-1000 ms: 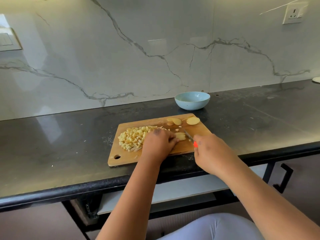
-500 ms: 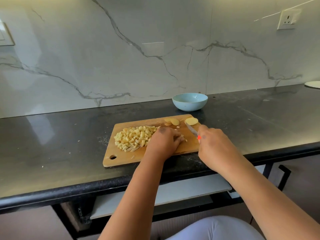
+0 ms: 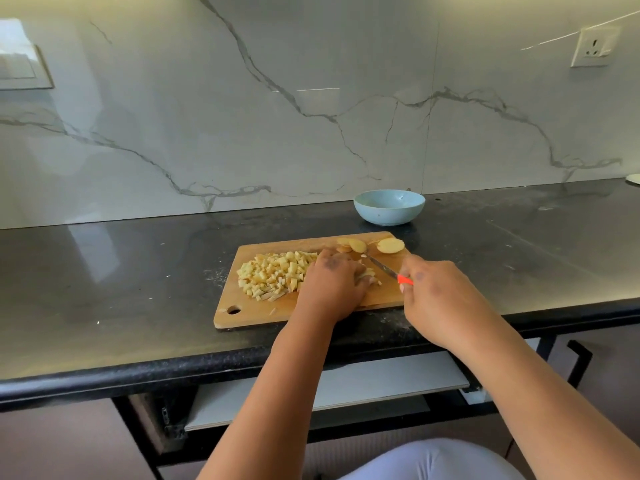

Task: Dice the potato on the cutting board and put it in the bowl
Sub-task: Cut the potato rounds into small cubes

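A person dicing potato on a wooden cutting board [image 3: 263, 311] on a dark bench [image 3: 104, 289].

The left hand [image 3: 334, 284] curls down over potato pieces [image 3: 369, 273] at the board's middle. The right hand [image 3: 438, 299] grips a knife [image 3: 382, 268] with an orange handle, its blade angled up-left over the board. A pile of diced potato [image 3: 273, 275] lies left of the left hand. Potato slices [image 3: 389, 245] sit at the board's far right corner. A pale blue bowl [image 3: 389, 207] stands just behind the board, against a marble wall [image 3: 242, 116].

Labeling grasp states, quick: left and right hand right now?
Left hand: fingers curled down on potato pieces, holding them.
Right hand: gripping the knife.
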A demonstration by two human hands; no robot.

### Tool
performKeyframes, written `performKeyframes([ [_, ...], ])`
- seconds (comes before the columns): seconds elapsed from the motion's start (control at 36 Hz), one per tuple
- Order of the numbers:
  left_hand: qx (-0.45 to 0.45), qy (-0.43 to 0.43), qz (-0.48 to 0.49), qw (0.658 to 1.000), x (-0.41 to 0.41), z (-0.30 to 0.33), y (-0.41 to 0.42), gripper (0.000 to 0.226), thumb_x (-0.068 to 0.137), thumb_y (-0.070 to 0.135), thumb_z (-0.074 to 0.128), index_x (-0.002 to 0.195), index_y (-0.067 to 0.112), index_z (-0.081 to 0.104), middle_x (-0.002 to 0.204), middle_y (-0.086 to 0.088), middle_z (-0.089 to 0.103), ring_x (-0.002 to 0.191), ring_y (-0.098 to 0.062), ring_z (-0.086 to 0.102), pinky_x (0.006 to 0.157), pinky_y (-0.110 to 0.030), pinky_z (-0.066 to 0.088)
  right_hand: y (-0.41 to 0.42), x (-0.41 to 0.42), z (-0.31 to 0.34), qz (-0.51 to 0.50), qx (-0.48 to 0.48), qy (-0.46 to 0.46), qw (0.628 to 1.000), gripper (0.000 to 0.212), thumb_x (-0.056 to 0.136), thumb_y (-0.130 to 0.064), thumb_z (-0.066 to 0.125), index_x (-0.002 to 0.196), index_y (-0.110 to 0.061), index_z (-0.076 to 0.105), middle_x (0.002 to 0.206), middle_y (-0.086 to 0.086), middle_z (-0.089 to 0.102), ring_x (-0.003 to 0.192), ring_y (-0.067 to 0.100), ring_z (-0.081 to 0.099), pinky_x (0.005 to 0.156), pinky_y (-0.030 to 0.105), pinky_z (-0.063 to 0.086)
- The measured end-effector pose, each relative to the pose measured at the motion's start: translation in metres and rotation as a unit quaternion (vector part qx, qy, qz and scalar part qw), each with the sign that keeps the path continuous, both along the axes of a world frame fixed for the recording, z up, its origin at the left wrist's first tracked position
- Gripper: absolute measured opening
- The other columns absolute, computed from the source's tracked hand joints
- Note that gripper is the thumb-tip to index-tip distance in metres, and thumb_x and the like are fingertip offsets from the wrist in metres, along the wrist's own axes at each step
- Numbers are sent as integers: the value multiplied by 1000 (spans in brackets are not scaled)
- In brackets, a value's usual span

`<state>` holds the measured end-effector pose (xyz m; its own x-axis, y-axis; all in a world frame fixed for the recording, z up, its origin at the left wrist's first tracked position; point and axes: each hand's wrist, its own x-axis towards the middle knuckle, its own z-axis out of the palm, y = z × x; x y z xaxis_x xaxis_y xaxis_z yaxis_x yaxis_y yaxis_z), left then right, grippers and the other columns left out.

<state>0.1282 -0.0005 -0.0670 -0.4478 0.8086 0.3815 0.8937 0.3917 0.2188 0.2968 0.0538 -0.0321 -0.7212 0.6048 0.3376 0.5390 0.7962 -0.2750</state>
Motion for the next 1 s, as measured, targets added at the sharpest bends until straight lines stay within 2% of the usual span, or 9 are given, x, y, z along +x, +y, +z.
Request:
performKeyframes([
  [0.06, 13, -12, -9, 1000, 1, 0, -2, 36, 97, 45, 51, 119, 24, 70, 122, 0, 64, 125, -22, 45, 104, -41, 41, -2, -1, -1, 5, -9, -4, 1000, 4, 96, -14, 50, 96, -16, 54, 78, 0, 53, 64, 13, 52, 48, 24, 32],
  [0.11, 23, -40, -25, 999, 2, 1, -4, 27, 97, 40, 54, 102, 21, 74, 103, 1, 69, 101, -17, 58, 89, -36, 49, -6, -2, -2, 8, -14, -5, 1000, 4, 95, -13, 51, 93, -16, 53, 75, -2, 50, 62, 11, 49, 47, 22, 28],
  [0.17, 25, -58, -34, 997, 2, 2, -5, 27, 97, 35, 57, 75, 21, 63, 82, 3, 66, 78, -14, 59, 73, -30, 48, -11, -2, -2, 10, -11, -11, 1000, 4, 96, -16, 52, 93, -18, 50, 73, -4, 46, 60, 7, 45, 46, 19, 24],
  [0.22, 28, -62, -35, 997, 3, 3, -5, 29, 96, 34, 58, 68, 26, 55, 73, 5, 60, 72, -13, 56, 68, -26, 42, -16, -3, -2, 4, -13, -19, 1000, 9, 96, -16, 52, 91, -20, 46, 71, -5, 42, 58, 6, 41, 45, 18, 22],
  [0.31, 35, -65, -37, 997, 3, 4, -5, 26, 96, 31, 58, 73, 22, 63, 66, 9, 52, 70, -11, 51, 66, -24, 35, -22, -9, -2, -9, -26, -29, 999, 15, 95, -11, 51, 88, -21, 42, 70, -5, 41, 58, 6, 40, 44, 19, 23],
  [0.44, 48, -74, -37, 995, 1, 4, -3, 23, 96, 28, 59, 88, 13, 74, 77, 2, 64, 75, -14, 56, 69, -25, 40, -33, -20, -5, -18, -29, -54, 998, 12, 95, -6, 46, 101, -18, 47, 71, -5, 41, 61, 8, 42, 45, 19, 29],
  [0.56, 51, -89, -33, 994, -1, 2, -2, 22, 94, 32, 61, 96, 16, 76, 90, 2, 71, 84, -13, 61, 80, -30, 49, -32, -8, 8, -19, -50, -90, 995, 22, 91, -8, 54, 82, -21, 39, 74, -4, 40, 63, 9, 41, 48, 20, 31],
  [0.78, 71, -95, -31, 992, 5, 6, -6, 24, 94, 32, 63, 108, 17, 75, 107, 1, 73, 101, -14, 64, 94, -32, 49, -20, 28, 35, -29, -64, -90, 994, 3, 91, -18, 60, 93, -18, 62, 84, 2, 59, 70, 16, 58, 57, 27, 48],
  [1.0, 87, -68, -20, 994, 12, 5, -17, 25, 95, 27, 61, 108, 10, 74, 105, -5, 73, 96, -20, 64, 85, -28, 46, -21, 20, 23, -1, 0, -16, 1000, 15, 94, -17, 54, 109, -19, 52, 82, 1, 52, 67, 15, 51, 51, 29, 40],
])
